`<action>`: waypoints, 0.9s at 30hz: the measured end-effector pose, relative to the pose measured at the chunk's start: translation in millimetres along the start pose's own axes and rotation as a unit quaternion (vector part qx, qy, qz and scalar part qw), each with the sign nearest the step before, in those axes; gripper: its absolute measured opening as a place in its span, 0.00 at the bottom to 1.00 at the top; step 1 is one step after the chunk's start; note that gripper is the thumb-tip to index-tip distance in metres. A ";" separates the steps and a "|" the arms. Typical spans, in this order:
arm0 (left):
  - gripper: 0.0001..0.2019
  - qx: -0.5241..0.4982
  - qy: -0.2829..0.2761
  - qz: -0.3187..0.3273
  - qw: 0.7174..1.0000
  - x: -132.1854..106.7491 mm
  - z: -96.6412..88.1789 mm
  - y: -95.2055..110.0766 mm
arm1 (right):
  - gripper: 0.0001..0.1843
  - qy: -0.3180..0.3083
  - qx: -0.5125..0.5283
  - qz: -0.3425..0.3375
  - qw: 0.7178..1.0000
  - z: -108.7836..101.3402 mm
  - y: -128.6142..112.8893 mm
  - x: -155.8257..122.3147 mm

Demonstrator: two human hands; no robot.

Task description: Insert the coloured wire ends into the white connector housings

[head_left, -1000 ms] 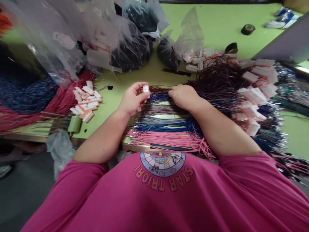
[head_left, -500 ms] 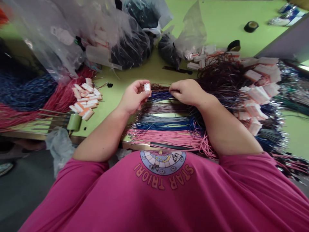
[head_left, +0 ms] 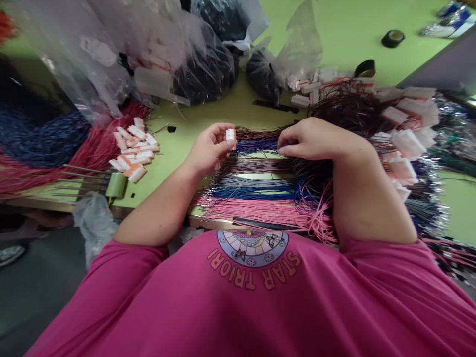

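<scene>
My left hand (head_left: pixel 208 148) is closed on a small white-and-orange connector housing (head_left: pixel 230 135), held upright between thumb and fingers. Dark brown wires (head_left: pixel 256 133) and blue wires (head_left: pixel 256 146) stretch rightward just beyond it. At the right end of the blue wires is my right hand (head_left: pixel 312 140), its fingers curled and thumb near the index finger. Whatever lies between those fingertips is too small to make out. Below, bundles of brown, grey, blue and pink wires (head_left: pixel 256 208) lie side by side across the green table (head_left: pixel 178 141).
Loose connector housings (head_left: pixel 136 148) lie in a pile at left, beside a green cylinder (head_left: pixel 116 185) with metal rods. A mass of dark wires with wrapped white connectors (head_left: pixel 409 144) fills the right. Plastic bags (head_left: pixel 208 59) and a black tape roll (head_left: pixel 393 38) sit farther back.
My right hand has moved right along the wires, away from the left hand, and its elbow has swung outward. The left hand still holds the connector housing; the whole view has shifted slightly.
</scene>
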State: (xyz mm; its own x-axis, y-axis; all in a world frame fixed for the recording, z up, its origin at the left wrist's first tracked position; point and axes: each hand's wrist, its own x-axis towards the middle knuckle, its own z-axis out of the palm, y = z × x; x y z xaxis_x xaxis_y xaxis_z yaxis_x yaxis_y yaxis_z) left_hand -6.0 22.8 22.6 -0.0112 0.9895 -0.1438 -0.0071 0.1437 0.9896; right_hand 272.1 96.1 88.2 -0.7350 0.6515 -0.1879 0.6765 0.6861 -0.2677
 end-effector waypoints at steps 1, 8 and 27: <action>0.17 -0.006 -0.003 -0.003 1.000 -0.1 -0.1 -0.2 | 0.17 0.002 0.035 -0.024 0.999 -1.8 0.6 -1.6; 0.20 -0.088 -0.085 -0.044 0.992 -5.5 3.1 -3.4 | 0.16 0.005 0.086 -0.098 0.991 3.6 -40.0 -2.0; 0.27 -0.134 -0.166 -0.052 0.975 -14.4 7.7 -6.9 | 0.13 0.101 0.217 -0.140 0.961 44.8 -69.4 10.2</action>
State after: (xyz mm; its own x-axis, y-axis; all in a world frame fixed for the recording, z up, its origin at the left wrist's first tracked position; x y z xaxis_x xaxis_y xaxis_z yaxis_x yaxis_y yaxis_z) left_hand 1.9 7.6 17.9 0.3283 0.9253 -0.1900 -0.2532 0.2800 0.9260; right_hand 215.6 40.7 62.5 -0.8315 0.5414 0.1244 0.3392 0.6722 -0.6581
